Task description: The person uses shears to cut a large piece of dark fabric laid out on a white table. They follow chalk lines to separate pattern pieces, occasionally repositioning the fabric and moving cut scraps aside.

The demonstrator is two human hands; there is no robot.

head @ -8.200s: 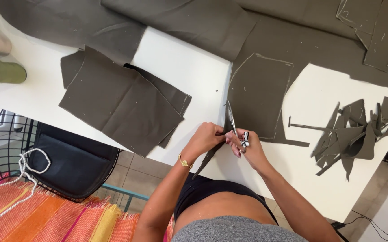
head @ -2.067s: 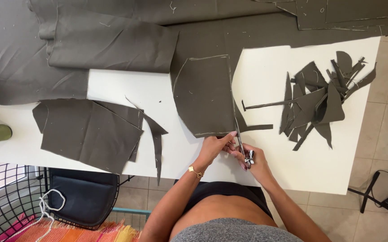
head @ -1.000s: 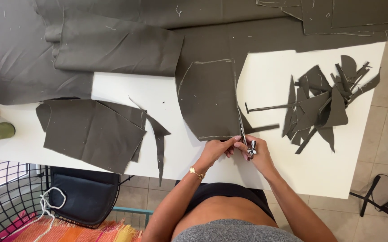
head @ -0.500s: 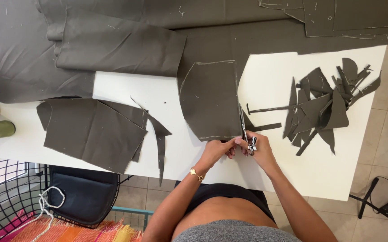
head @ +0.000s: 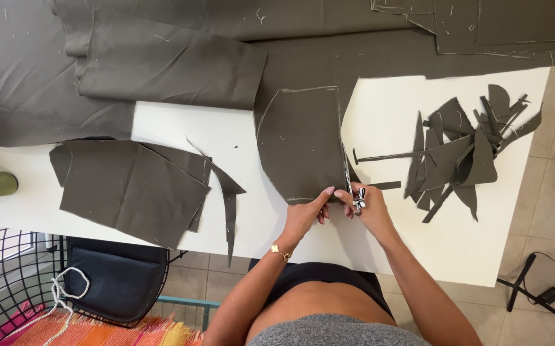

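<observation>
The white table (head: 418,256) carries everything observed; the large dark grey cloth (head: 162,57) covers its far side, well beyond the fingers, and the marked panel (head: 300,147) is still joined to it at the top. This chalk-outlined panel lies directly ahead of the fingers, its near edge touching them; the stack of cut pieces (head: 136,189) lies well to the left of the fingers, with a narrow curved strip (head: 228,205) between that stack and the left hand; the pile of offcuts (head: 463,150) lies well to the right of the fingers.

The left hand (head: 306,214) has its fingertips (head: 326,195) pressed together on the near right corner of the panel, pinching or pinning its edge; which of the two cannot be told. The right hand (head: 370,211) is closed through the handles of the scissors (head: 351,186), just right of the left fingertips; the blades run away from the fingers along the panel's right edge; whether the blades are parted cannot be told at this size. A gold bracelet (head: 280,251) sits on the left wrist.

Against the frame half a second earlier: hands, scissors and panel hold nearly the same positions; two seconds back, the hands sat slightly further left in view.
</observation>
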